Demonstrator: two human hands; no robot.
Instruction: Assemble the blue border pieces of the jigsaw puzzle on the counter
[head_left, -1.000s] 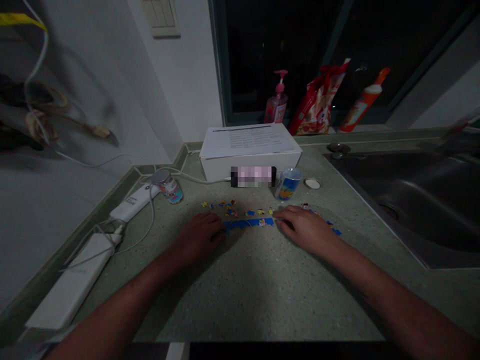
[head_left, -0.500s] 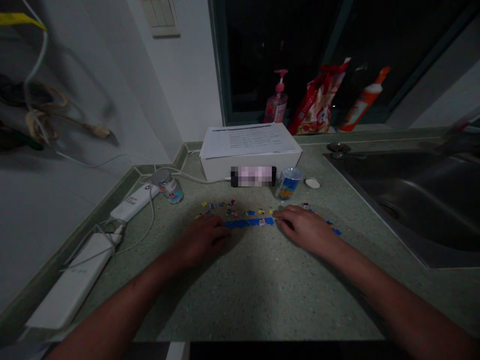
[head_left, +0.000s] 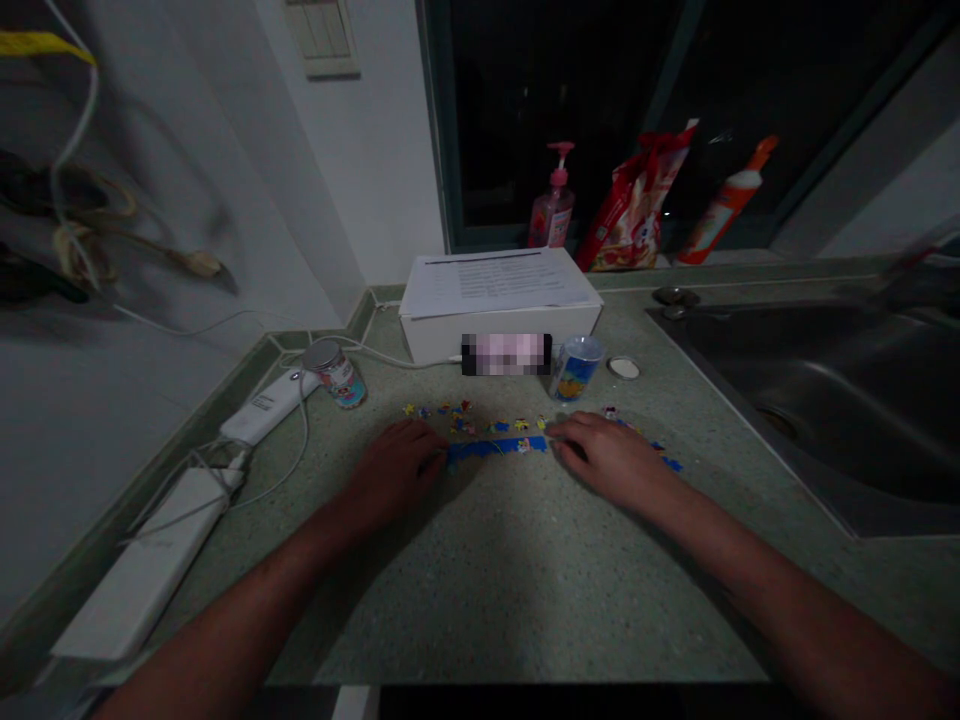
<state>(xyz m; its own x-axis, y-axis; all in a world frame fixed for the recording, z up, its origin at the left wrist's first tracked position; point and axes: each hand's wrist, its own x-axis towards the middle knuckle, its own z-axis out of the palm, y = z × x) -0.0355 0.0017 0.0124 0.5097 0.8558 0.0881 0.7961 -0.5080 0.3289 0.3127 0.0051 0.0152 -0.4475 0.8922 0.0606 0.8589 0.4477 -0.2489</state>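
A narrow strip of joined blue jigsaw pieces (head_left: 487, 447) lies across the counter between my two hands. My left hand (head_left: 397, 462) rests at its left end, thumb beside the strip and fingers spread flat over the counter; whatever is under them is hidden. At the other end lies my right hand (head_left: 611, 455), palm down, with its fingers stretched out and thumb apart, just off the strip. Several loose jigsaw pieces (head_left: 500, 425) are scattered behind the strip. More pieces (head_left: 670, 462) show past the right hand, partly covered by it.
Behind the pieces stand a clear-topped blue can (head_left: 576, 370), a phone (head_left: 506, 354) leaning on a white box (head_left: 435, 335), and a round lid (head_left: 624, 368). A jar (head_left: 337, 375) and a white power strip (head_left: 150, 570) with cables sit left. The sink (head_left: 847, 400) is right.
My left hand has shifted slightly left and back, uncovering a little more of the strip's left end. My right hand stays in place.
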